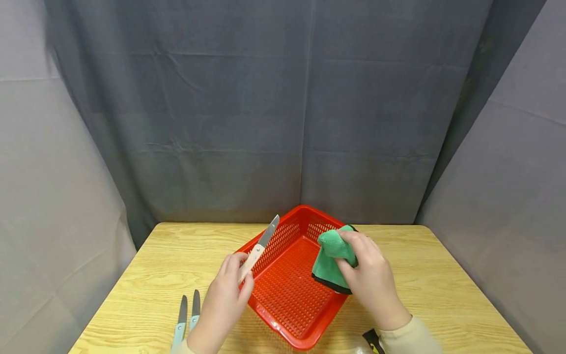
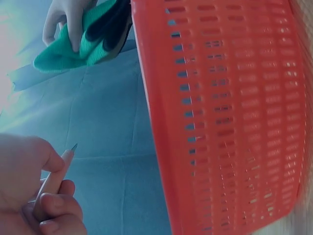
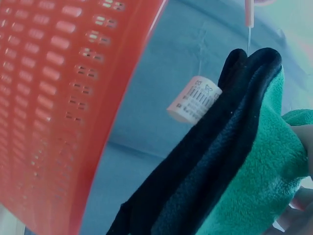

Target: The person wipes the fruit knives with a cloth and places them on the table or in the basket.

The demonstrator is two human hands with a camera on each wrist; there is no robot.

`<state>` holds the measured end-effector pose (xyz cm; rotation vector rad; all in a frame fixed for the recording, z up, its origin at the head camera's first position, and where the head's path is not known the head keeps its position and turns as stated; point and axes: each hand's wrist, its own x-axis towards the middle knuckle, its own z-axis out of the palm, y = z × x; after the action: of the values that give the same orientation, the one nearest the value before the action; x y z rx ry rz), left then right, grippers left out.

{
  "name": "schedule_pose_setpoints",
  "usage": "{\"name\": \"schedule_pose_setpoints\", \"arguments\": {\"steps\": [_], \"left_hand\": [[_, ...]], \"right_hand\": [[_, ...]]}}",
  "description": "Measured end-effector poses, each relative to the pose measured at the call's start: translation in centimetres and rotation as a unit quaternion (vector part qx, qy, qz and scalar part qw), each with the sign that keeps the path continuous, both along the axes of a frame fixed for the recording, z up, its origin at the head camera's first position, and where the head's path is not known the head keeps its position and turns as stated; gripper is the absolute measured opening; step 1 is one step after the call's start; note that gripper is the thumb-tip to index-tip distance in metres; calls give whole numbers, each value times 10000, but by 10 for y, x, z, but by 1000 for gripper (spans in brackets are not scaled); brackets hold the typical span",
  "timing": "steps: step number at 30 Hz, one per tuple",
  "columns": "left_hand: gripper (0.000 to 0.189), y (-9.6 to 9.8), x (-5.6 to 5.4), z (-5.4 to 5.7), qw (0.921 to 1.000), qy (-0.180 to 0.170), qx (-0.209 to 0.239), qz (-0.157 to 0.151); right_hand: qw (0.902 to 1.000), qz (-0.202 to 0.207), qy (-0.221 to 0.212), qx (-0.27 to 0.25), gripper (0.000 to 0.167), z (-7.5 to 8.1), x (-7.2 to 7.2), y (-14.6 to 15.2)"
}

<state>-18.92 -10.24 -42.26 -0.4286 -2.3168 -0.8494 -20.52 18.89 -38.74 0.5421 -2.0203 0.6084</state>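
In the head view my left hand (image 1: 227,290) grips a knife (image 1: 252,261) by its pale handle, its blade slanting up and to the right over the near-left rim of the red basket (image 1: 292,285). The left wrist view shows fingers and thumb curled round that handle. My right hand (image 1: 371,273) pinches a folded green cloth (image 1: 333,265) with dark edging above the basket's right side. A white printed label (image 3: 194,99) sticks out from the cloth in the right wrist view. Knife and cloth are apart.
Two knives (image 1: 180,319) with light blue handles lie on the wooden table (image 1: 132,290) left of my left forearm. A black and yellow item (image 1: 373,340), partly hidden, lies by my right sleeve. Grey curtains (image 1: 230,123) stand behind the table and pale ones at both sides.
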Motion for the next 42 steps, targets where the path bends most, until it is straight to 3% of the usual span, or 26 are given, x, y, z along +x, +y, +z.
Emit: {"name": "schedule_pose_setpoints", "arguments": {"steps": [9, 18, 42], "left_hand": [[31, 12, 5, 2, 9998, -79, 157, -38], [32, 22, 12, 5, 9991, -274, 304, -103], [32, 32, 16, -5, 9994, -19, 268, -196]], "right_hand": [[9997, 32, -218, 111, 52, -2, 4, -14], [9997, -19, -143, 181, 51, 0, 7, -21], [9986, -349, -69, 403, 58, -5, 15, -37]]}}
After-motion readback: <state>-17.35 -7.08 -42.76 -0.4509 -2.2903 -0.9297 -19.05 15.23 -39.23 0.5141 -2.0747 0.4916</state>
